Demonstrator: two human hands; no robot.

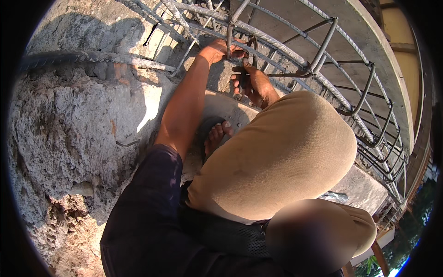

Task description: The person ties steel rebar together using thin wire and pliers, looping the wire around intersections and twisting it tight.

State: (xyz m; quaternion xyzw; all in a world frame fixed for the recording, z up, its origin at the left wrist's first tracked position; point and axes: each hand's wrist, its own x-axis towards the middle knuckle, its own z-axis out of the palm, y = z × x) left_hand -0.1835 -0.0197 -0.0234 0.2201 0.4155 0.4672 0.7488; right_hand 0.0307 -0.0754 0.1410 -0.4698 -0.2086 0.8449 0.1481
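My left hand (217, 50) reaches in among the steel reinforcing bars, its fingers behind the end of an upright bar (229, 38); what they touch is partly hidden. Just below and to the right, my right hand (255, 83) is closed around the dark handles of a metal hand tool (243, 77), which looks like pincers. The tool's head is hard to make out against the bars. A long ribbed bar (277, 43) with bent stirrups (325, 45) runs past both hands, curving down to the right.
Rough concrete (79, 117) rises at the left, with a thick bar (114, 57) jutting across it and a short bent wire (127, 143) sticking out. My sandalled foot (216, 136) and bent knee (304, 138) are below the hands. A concrete edge (387, 62) stands beyond the cage.
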